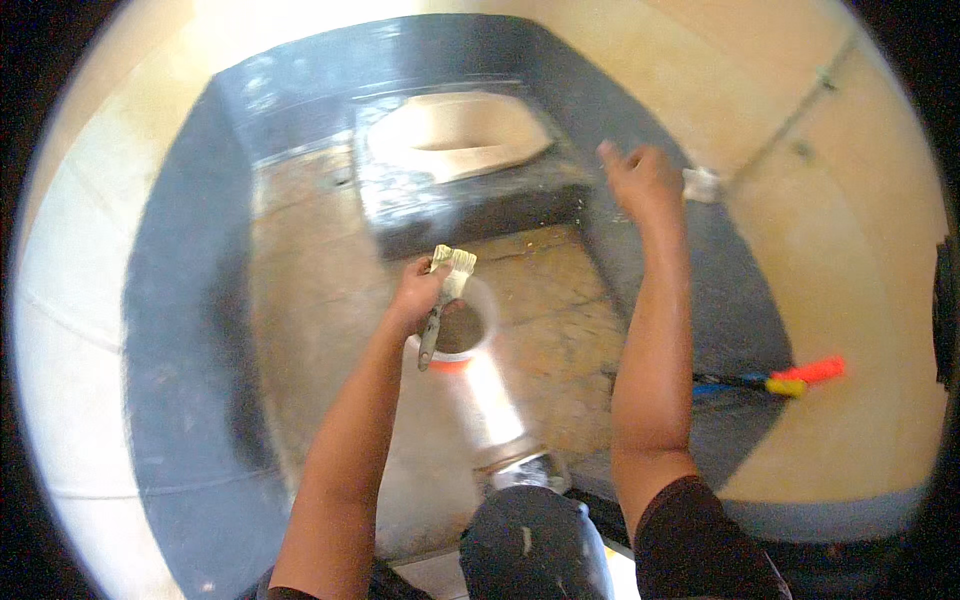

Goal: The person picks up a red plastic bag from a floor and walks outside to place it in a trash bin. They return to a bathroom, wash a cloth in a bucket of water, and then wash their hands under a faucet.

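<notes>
My left hand [418, 292] is closed around a paintbrush [457, 262] with pale bristles and a grey handle, bristles pointing up. Just below it is a round, light-coloured bucket [484, 335], dark inside, with an orange patch low on its side. My right hand [645, 185] is raised at the right wall, its fingers curled. A whitish flat thing [702, 185] sticks out of its right side, at the border of the dark and cream paint. Blur hides its exact kind.
A cream squat toilet pan [455, 135] sits on a raised dark step [480, 215] at the back. Tools with red and yellow handles [800, 375] lie by my right forearm. Dark grey bands [190, 300] run around the cream walls. The stone-like floor [320, 250] looks stained.
</notes>
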A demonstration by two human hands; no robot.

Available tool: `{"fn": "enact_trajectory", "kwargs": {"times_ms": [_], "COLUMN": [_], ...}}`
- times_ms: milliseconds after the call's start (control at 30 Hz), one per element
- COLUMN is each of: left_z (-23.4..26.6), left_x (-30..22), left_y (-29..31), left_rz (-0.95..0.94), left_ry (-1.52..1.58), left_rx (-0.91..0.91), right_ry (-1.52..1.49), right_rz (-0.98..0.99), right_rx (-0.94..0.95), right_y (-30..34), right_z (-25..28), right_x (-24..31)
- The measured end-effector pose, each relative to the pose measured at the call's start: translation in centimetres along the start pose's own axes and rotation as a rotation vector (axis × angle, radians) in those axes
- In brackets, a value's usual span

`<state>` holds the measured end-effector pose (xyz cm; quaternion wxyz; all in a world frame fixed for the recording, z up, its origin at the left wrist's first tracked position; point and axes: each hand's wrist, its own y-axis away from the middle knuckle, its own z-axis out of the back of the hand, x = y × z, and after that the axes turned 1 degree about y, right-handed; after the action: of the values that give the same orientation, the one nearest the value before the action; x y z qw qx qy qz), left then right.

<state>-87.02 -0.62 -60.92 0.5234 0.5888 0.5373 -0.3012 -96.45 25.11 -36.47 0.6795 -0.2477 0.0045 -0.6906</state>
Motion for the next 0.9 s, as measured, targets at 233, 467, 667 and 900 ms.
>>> {"fn": "enact_trajectory", "kwargs": {"times_ms": [233, 467, 667, 900], "left_z": [-18.3, -26.7, -25.5, -29.5], "left_x": [0.6, 1.7, 6.7, 4.3], "left_y": [-1.6, -4.4, -12.2, -12.3], "left_rz": [0.042, 0.132, 0.08, -0.131], "left_ry": [0.125, 0.27, 0.007, -0.74], "left_rx": [0.311, 0.398, 0.233, -0.054], "right_ry": [0.295, 0.371, 0.106, -0.648], "right_rz": [-0.263, -0.022, -0.157, -0.619], "right_rx": [0.28, 0.4, -0.588, 0.089], "right_y": [-12.6, -14.6, -0.8, 0.0], "right_z": [3.2, 4.5, -0.9, -21.1], "right_x": [-10.8, -19.1, -7.9, -20.0]}}
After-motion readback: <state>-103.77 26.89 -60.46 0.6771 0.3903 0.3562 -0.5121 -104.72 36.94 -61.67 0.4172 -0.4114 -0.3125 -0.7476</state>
